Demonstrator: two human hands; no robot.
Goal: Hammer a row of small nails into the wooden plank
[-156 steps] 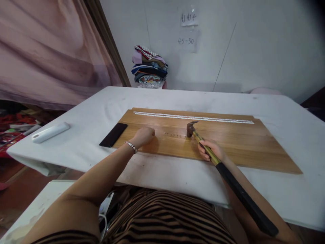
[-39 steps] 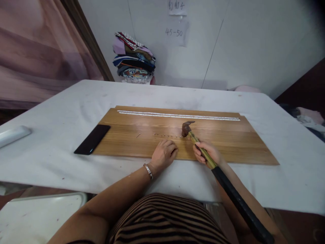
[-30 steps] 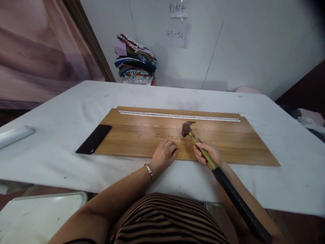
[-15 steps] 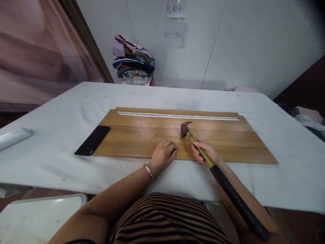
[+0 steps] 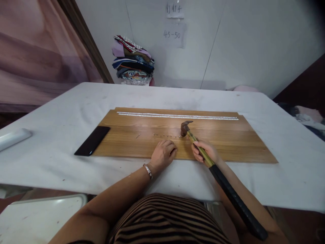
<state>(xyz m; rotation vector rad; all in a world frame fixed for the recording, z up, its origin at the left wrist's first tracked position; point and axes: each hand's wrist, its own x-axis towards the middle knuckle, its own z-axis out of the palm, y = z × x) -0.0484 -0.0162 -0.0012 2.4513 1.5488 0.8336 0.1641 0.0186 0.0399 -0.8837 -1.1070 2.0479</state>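
My right hand (image 5: 205,151) is wrapped round the yellow part of a claw hammer's (image 5: 228,189) handle, whose black grip runs back along my forearm. The rusty hammer head (image 5: 184,128) is low over the wooden board (image 5: 218,132), at the right end of a row of several small nails (image 5: 167,136). Whether it touches a nail I cannot tell. My left hand (image 5: 164,153) rests on the board's near edge with its fingers curled, just in front of the row; what the fingers hold, if anything, is hidden. A loose nail (image 5: 137,136) lies left of the row.
Two white measuring strips (image 5: 177,117) run along the board's far side. A black flat panel (image 5: 92,140) covers its left end. The board lies on a white-covered table (image 5: 50,135). Folded clothes (image 5: 134,61) are stacked by the wall, and a white roll (image 5: 15,138) sits far left.
Almost nothing differs. The hammer head and both hands stay in the same place over the board, with only a very slight shift of the view.
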